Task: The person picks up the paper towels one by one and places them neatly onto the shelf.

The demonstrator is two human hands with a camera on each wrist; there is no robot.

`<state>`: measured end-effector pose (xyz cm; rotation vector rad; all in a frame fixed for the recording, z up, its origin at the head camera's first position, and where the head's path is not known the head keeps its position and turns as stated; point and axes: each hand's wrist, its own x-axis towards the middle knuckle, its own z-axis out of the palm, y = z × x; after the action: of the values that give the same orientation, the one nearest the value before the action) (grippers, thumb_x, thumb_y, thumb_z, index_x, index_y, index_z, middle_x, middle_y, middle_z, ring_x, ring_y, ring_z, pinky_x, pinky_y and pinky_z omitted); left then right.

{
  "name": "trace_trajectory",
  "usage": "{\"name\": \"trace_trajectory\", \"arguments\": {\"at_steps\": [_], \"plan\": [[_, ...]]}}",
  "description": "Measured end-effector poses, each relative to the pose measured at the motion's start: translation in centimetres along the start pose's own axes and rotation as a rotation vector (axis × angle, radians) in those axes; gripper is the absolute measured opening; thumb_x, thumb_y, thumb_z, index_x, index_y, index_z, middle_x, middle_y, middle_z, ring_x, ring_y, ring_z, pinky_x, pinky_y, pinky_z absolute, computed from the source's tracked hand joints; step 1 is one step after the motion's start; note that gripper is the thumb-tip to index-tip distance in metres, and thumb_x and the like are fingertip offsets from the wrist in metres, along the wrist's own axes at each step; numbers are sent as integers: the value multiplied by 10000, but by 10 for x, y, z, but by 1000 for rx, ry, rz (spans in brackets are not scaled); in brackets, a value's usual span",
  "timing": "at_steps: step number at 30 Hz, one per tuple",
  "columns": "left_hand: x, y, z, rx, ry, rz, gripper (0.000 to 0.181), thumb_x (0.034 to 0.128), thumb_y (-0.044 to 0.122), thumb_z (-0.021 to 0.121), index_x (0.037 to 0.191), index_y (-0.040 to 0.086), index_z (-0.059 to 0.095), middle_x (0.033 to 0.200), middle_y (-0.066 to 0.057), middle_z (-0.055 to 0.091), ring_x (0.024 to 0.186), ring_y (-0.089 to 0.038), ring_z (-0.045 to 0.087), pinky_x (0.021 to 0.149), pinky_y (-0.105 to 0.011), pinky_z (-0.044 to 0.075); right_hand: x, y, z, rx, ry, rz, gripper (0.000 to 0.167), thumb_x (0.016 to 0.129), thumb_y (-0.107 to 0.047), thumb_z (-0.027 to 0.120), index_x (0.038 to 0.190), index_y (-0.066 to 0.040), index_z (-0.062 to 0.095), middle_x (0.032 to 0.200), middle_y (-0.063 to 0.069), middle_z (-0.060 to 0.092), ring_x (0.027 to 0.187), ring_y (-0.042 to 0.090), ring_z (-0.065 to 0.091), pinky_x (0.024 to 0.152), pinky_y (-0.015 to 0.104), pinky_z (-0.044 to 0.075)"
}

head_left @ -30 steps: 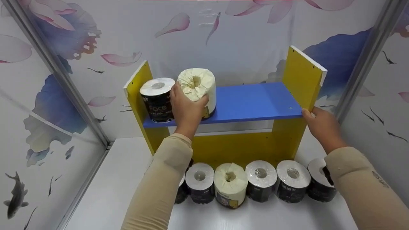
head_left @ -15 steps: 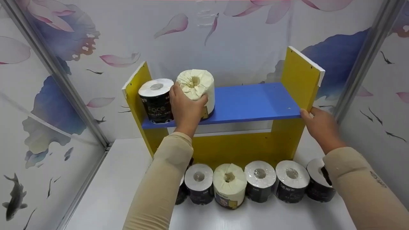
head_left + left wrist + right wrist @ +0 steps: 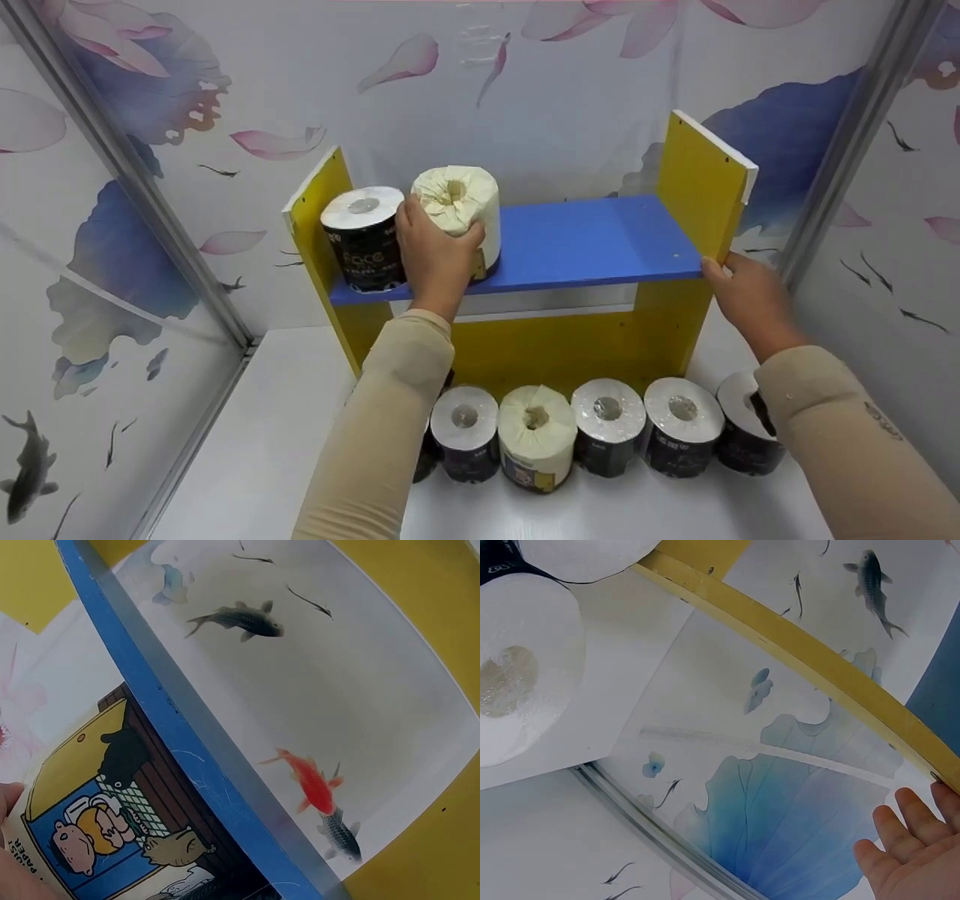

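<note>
Little is changed since a second ago: on the blue shelf (image 3: 589,240), the cream roll (image 3: 484,206) is grasped by the left hand (image 3: 437,255); the yellow panel (image 3: 705,187) to its right is pinched by the right hand (image 3: 752,300). The roll seems settled, not yet released.

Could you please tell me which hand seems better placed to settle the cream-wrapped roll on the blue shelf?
Probably the left: the left hand grips the cream-wrapped roll, while the right hand holds the yellow side panel at the right end of the blue shelf.
</note>
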<state>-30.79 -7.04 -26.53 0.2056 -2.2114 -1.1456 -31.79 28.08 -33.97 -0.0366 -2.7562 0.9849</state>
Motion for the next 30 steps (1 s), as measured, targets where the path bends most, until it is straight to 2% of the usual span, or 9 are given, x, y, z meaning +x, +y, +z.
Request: {"name": "trace_trajectory", "arguments": {"at_steps": [6,14,20,30], "plan": [[1,0,1,6,-3,8,899,781,346,771,1481,29,303,1475,-133,342,1346,-258,354,1090,-365,326,1,2,1,15,2,3,702,1002,-540,310,1356,39,489,1220,302,557,918,374,488,735,487,383],[4,-1,2,21,2,4,879,783,347,774,1460,14,325,1447,-133,369,1327,-257,375,1096,-361,321,2,3,4,51,-8,25,701,1000,-542,309,1369,30,480,1306,296,520,1041,397,500,840,562,405],[5,0,3,12,1,5,881,779,348,774,1459,14,323,1443,-132,372,1323,-258,378,1096,-360,321,3,4,3,42,-4,20,695,1005,-529,304,1351,46,486,1270,300,533,974,379,481,787,519,396],[5,-1,2,10,-26,-17,895,802,366,762,1479,32,281,1493,-125,300,1352,-254,342,1094,-363,328,3,4,2,41,0,28,718,998,-549,309,1386,35,464,1325,307,503,1124,446,501,904,609,391]]}}
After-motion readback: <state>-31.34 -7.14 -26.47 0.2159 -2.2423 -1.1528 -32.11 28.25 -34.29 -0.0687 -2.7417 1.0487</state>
